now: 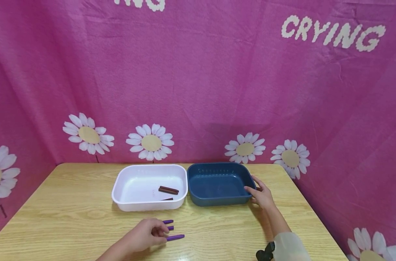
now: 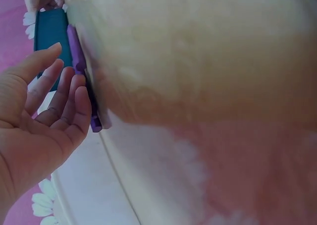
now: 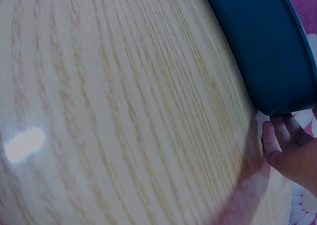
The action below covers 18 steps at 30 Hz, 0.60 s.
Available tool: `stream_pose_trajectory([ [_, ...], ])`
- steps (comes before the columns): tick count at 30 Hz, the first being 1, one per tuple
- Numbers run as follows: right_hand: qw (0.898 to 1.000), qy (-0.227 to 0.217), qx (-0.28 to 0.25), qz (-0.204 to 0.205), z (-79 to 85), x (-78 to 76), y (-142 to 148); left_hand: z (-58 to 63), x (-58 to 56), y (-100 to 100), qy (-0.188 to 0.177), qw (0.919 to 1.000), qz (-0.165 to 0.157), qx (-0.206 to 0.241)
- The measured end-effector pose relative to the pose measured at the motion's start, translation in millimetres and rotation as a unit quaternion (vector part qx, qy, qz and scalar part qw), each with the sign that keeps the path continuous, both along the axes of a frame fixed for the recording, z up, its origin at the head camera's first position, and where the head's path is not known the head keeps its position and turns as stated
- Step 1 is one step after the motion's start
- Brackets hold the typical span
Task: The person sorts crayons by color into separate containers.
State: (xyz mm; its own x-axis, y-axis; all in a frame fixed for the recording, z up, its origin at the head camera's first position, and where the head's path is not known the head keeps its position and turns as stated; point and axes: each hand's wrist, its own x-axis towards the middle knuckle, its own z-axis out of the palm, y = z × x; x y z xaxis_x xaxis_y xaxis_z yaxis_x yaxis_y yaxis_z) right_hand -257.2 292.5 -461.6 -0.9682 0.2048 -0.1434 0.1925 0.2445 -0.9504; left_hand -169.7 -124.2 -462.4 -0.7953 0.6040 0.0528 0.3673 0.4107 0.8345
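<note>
My left hand [image 1: 145, 235] hovers low at the table's front, beside several purple crayons [image 1: 175, 237]. The left wrist view shows its fingers loosely bent, thumb apart from them, with the crayons [image 2: 76, 46] just past the fingertips; nothing is seen pinched. My right hand [image 1: 262, 195] holds the right front corner of a dark blue plastic basin [image 1: 220, 200], thumb over the rim and the other fingers outside. In the right wrist view those fingers [image 3: 282, 133] touch the outer wall under the basin's corner. No object shows inside the blue basin.
A white basin [image 1: 149, 206] stands left of the blue one, rims close together. Brown crayon-like sticks [image 1: 168, 190] lie in its right part, one partly hidden by the front wall. Behind the wooden table [image 1: 70, 217] hangs a pink curtain [image 1: 198, 90] with daisies.
</note>
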Motion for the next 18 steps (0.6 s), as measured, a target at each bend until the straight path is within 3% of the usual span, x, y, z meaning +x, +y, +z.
stream_pose_trajectory([
  [10,1.000,0.000,0.010,0.004,0.9,0.8,-0.9,-2.0,5.1,3.7,0.006,0.9992,0.026,-0.029],
  [18,1.000,-0.002,0.003,0.004,0.9,1.6,-0.6,-5.0,6.8,7.9,0.047,0.9959,0.038,-0.068],
])
